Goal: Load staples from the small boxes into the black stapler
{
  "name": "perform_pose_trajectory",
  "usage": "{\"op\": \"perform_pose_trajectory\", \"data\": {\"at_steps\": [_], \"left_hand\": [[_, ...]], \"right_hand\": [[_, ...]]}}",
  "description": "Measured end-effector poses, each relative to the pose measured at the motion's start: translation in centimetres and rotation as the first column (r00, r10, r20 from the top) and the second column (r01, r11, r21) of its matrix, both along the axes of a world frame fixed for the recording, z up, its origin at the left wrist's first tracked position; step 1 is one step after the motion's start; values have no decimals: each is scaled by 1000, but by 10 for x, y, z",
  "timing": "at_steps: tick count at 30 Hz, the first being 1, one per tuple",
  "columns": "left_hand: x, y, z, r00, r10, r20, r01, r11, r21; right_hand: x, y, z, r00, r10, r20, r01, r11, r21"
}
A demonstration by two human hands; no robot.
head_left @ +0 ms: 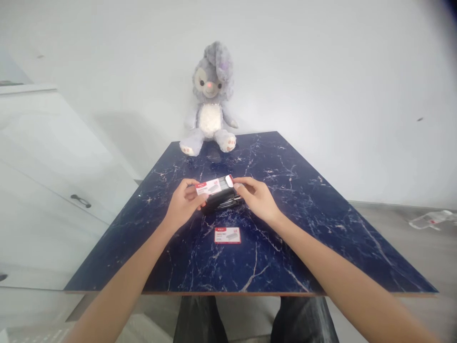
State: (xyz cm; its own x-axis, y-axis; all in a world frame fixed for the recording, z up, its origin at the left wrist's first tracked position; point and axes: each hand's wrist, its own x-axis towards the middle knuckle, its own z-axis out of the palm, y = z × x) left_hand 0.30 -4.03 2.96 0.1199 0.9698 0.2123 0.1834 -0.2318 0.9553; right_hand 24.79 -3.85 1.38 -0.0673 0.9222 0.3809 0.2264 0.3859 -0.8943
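A small red-and-white staple box (209,187) is held up over the middle of the table, tilted, with a grey row of staples (224,183) showing at its right end. My left hand (183,202) grips the box's left end between thumb and fingers. At the other end, my right hand (255,194) pinches the white end flap. Just beneath the box lies a black stapler (223,202), partly covered by the box and fingers. A second red-and-white staple box (227,235) lies flat on the table, nearer to me.
The blue marbled table (285,228) narrows toward the wall. A grey plush rabbit (210,102) sits at its far edge. To the left stands a white cabinet (46,181). Something clear and plastic (432,219) lies on the floor at right.
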Motion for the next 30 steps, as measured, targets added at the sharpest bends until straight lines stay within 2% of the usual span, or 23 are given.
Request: {"op": "perform_pose_trajectory", "data": {"at_steps": [6,12,16,19,22,24,28,30], "left_hand": [[-3,0,-4,995,45,-94,-40,998,52],[-3,-3,-8,982,-72,-177,78,997,28],[-2,-3,-9,978,-127,-163,132,991,25],[-2,-3,-6,973,-216,-81,216,976,-14],[-2,-4,-3,954,-298,-17,296,952,-72],[-2,-5,-4,948,-317,-42,312,946,-88],[-1,-7,-8,950,-236,-206,236,971,-22],[-1,-6,-11,952,-200,-232,209,978,12]], "right_hand": [[-2,-1,-3,999,-34,26,34,999,10],[-4,-1,-3,993,-97,61,92,992,82],[-6,0,-4,999,-27,-28,26,999,-22],[-7,0,-1,979,61,-192,-87,987,-133],[-7,-2,5,892,132,-433,-247,944,-221],[-6,-4,8,799,177,-575,-380,889,-255],[-2,-7,12,639,285,-714,-602,763,-234],[-2,-9,14,608,314,-730,-632,747,-205]]}}
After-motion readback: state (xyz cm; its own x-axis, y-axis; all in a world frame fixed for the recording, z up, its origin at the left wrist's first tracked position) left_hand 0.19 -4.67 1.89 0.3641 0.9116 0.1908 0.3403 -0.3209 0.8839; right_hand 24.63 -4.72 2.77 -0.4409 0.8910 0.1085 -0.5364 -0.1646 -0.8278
